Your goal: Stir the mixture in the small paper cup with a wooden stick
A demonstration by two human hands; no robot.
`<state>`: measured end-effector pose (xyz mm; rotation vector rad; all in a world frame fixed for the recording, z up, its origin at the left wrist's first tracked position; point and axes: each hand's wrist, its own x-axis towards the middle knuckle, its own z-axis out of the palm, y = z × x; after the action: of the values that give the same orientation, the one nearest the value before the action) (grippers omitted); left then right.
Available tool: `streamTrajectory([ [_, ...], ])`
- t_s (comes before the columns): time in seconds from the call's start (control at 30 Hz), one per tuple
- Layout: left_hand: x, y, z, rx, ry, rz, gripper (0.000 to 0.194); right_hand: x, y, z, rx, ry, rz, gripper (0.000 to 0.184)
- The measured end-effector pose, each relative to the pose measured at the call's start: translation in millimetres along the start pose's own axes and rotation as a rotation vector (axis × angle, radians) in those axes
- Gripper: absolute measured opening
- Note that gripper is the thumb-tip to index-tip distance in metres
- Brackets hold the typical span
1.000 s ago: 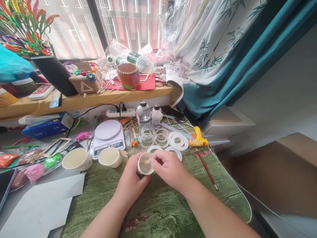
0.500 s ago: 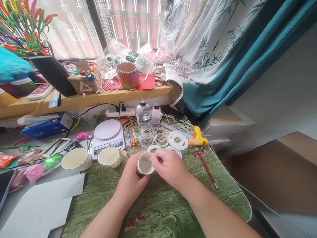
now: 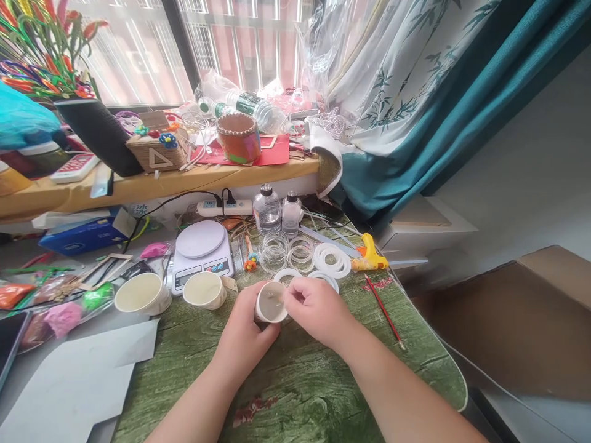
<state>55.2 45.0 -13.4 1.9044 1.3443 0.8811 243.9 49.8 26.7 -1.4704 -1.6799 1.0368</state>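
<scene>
Wrapped around a small paper cup (image 3: 271,312), my left hand (image 3: 247,323) keeps it tilted toward me over the green table. Clear or greyish liquid shows inside the cup. My right hand (image 3: 316,311) is pinched at the cup's right rim on a thin wooden stick (image 3: 281,296), whose lower end dips into the liquid; most of the stick is hidden by the fingers. Just beyond the hands lie white ring molds (image 3: 329,261) and clear rings (image 3: 273,253). Two more paper cups, a nearer one (image 3: 204,291) and a larger one (image 3: 143,294), stand to the left.
A white kitchen scale (image 3: 203,255) sits behind the cups. Two clear bottles with black caps (image 3: 268,212) stand by a power strip (image 3: 225,208). On the right are a yellow glue gun (image 3: 370,253) and a red pencil (image 3: 384,312). White paper (image 3: 78,381) covers the left front.
The stick's visible end has shifted about inside the cup, with small movements of my right fingers at the rim. My left hand and the cup stay in nearly the same place.
</scene>
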Motion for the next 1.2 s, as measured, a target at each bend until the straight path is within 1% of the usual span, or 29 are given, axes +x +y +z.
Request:
streamTrajectory([
  [0.07,-0.2,0.1,-0.1,-0.001,0.002,-0.002,0.052,0.1,0.7,-0.2,0.038,-0.037,-0.002,0.026],
  [0.17,-0.4,-0.4,0.0,-0.003,0.004,0.000,0.053,1.0,2.5,-0.1,0.010,-0.008,-0.001,0.025],
  [0.27,-0.2,-1.3,0.3,-0.003,0.002,0.004,0.053,2.1,4.1,0.0,0.027,-0.061,-0.003,0.025],
  [0.3,-0.2,-1.6,0.4,-0.002,0.000,0.005,0.053,2.4,4.4,0.1,0.027,-0.054,-0.019,0.026],
  [0.43,-0.2,-2.2,0.8,0.004,0.000,0.009,0.056,3.4,5.2,0.3,-0.071,0.051,-0.047,0.027],
  [0.5,-0.3,-2.5,1.0,0.007,0.001,0.009,0.057,3.8,5.9,0.8,-0.098,0.059,-0.070,0.027],
  [0.6,-0.2,-3.0,1.3,0.010,0.004,0.007,0.058,3.9,7.1,1.8,-0.152,0.049,-0.149,0.031],
  [0.67,-0.1,-3.2,1.4,0.015,0.003,0.009,0.058,3.3,7.1,2.0,-0.198,0.084,-0.187,0.032],
  [0.73,-0.1,-3.2,1.6,0.017,0.002,0.013,0.058,2.3,6.1,1.7,-0.234,0.114,-0.178,0.033],
  [0.87,-0.2,-2.7,1.8,0.009,0.000,0.017,0.055,0.3,3.0,1.8,-0.162,0.014,-0.139,0.034],
  [0.97,-0.5,-2.7,1.6,0.014,0.000,0.024,0.055,0.0,2.5,2.2,-0.125,0.059,-0.111,0.033],
  [1.07,-0.9,-3.2,1.5,0.010,0.000,0.025,0.055,0.4,3.4,1.7,-0.069,0.037,-0.076,0.032],
  [1.13,-1.0,-3.9,1.5,0.009,-0.002,0.023,0.055,0.7,3.7,0.9,-0.070,0.058,-0.071,0.031],
  [1.2,-1.0,-4.9,1.8,0.009,-0.001,0.018,0.055,0.9,3.4,0.2,-0.073,0.040,-0.064,0.031],
])
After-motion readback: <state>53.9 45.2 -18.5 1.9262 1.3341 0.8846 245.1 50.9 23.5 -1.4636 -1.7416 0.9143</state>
